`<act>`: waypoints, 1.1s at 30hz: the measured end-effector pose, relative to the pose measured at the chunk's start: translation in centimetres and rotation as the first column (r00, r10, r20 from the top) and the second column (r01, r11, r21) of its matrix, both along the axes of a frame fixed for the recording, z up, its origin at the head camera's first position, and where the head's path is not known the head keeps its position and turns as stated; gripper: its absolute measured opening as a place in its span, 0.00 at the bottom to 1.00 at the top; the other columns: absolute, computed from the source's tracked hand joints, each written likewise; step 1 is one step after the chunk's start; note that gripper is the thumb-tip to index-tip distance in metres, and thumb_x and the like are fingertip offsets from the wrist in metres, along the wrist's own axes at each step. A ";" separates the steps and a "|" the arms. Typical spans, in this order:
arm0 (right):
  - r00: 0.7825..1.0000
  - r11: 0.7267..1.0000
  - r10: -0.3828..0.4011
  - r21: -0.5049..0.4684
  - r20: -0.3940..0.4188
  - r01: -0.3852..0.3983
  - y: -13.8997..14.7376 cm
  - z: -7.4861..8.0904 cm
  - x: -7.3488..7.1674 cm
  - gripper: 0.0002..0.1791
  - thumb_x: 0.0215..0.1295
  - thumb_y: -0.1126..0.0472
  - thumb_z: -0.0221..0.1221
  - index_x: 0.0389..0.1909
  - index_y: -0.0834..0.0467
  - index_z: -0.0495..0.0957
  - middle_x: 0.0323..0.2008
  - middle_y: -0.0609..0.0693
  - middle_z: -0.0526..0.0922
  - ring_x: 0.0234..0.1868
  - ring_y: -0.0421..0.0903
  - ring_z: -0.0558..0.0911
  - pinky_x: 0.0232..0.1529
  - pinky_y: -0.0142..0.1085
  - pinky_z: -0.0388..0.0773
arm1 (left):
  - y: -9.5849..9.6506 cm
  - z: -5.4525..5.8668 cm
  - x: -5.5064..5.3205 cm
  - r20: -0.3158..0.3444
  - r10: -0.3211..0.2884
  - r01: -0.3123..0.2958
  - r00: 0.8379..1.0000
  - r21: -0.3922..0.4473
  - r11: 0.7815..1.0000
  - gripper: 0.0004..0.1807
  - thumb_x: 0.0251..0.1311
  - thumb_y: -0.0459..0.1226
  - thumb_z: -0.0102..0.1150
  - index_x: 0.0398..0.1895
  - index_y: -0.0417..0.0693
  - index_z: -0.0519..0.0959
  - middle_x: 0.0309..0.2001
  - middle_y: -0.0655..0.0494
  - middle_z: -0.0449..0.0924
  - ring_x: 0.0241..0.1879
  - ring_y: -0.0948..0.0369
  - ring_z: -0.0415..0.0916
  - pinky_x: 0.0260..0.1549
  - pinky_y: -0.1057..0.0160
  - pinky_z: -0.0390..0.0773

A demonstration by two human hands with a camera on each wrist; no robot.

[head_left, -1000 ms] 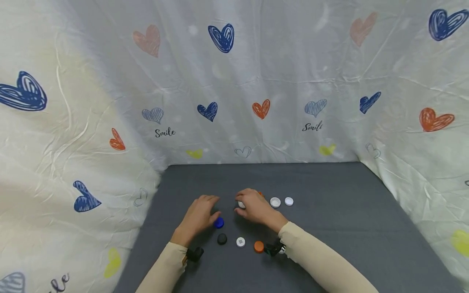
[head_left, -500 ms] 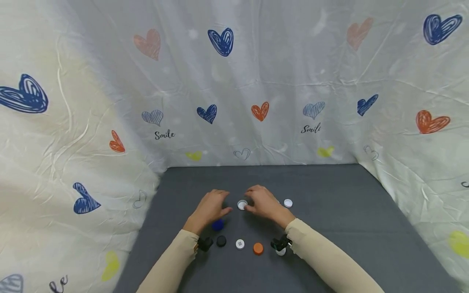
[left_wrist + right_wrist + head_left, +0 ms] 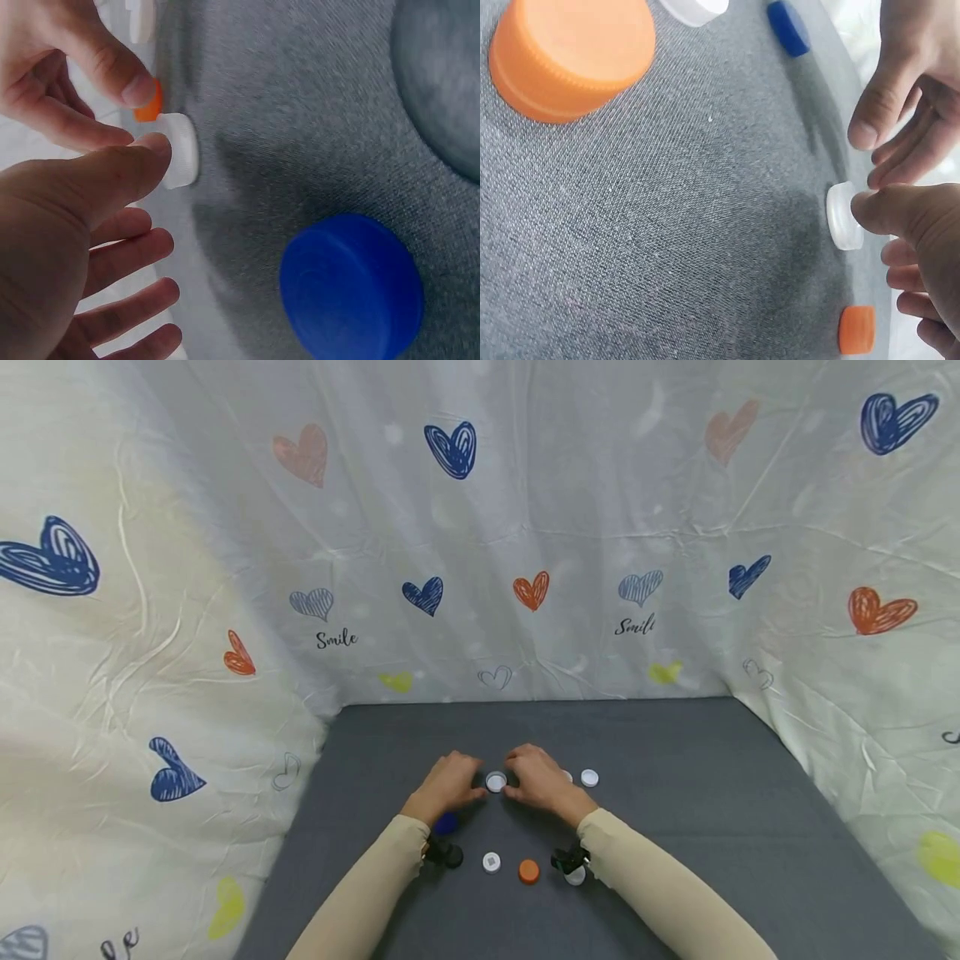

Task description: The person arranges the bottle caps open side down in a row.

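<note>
A white bottle cap (image 3: 496,782) lies on the dark grey cloth, between my two hands in the head view. My left hand (image 3: 450,787) is just left of it, its fingers loosely spread; in the left wrist view its thumb comes close to the white cap (image 3: 182,154). From the other side my right hand (image 3: 542,781) comes near, thumb tip at the white cap (image 3: 844,219) in the right wrist view; whether either thumb touches it, I cannot tell. A blue cap (image 3: 446,823) sits beneath my left wrist. Behind my right hand is an orange cap (image 3: 856,330), hidden in the head view.
A nearer row holds a black cap (image 3: 453,857), a white cap (image 3: 491,862), an orange cap (image 3: 528,871) and another white cap (image 3: 575,877), partly covered by the right wrist camera. Another white cap (image 3: 590,777) lies farther right. Heart-printed curtains (image 3: 480,552) border the table (image 3: 675,793).
My left hand has moved right, toward the white cap. My right hand has shifted slightly right, uncovering that cap, which stays in place. The view has tilted slightly.
</note>
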State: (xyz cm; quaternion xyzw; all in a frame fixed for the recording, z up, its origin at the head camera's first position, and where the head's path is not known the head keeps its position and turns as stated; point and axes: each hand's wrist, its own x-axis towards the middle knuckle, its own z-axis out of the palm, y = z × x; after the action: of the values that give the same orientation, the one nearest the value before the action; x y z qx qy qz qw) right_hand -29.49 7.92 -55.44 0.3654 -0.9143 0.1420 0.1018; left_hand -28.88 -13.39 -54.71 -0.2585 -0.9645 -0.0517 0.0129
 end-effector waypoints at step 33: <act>0.999 0.999 -0.029 -0.011 0.046 0.030 -0.4 -0.1 0.6 0.12 0.56 0.54 0.72 0.34 0.59 0.87 0.48 0.56 0.84 0.55 0.55 0.79 0.61 0.52 0.73 | 1.1 0.2 0.1 0.023 0.045 -0.046 0.999 0.019 0.999 0.09 0.57 0.48 0.72 0.39 0.57 0.88 0.35 0.58 0.86 0.35 0.57 0.82 0.33 0.54 0.81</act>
State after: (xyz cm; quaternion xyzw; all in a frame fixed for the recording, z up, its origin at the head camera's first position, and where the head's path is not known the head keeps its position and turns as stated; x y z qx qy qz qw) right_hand -28.93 7.50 -55.59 0.3478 -0.9209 0.1542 0.0852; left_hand -28.81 -12.33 -54.47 -0.2357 -0.9697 -0.0637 0.0056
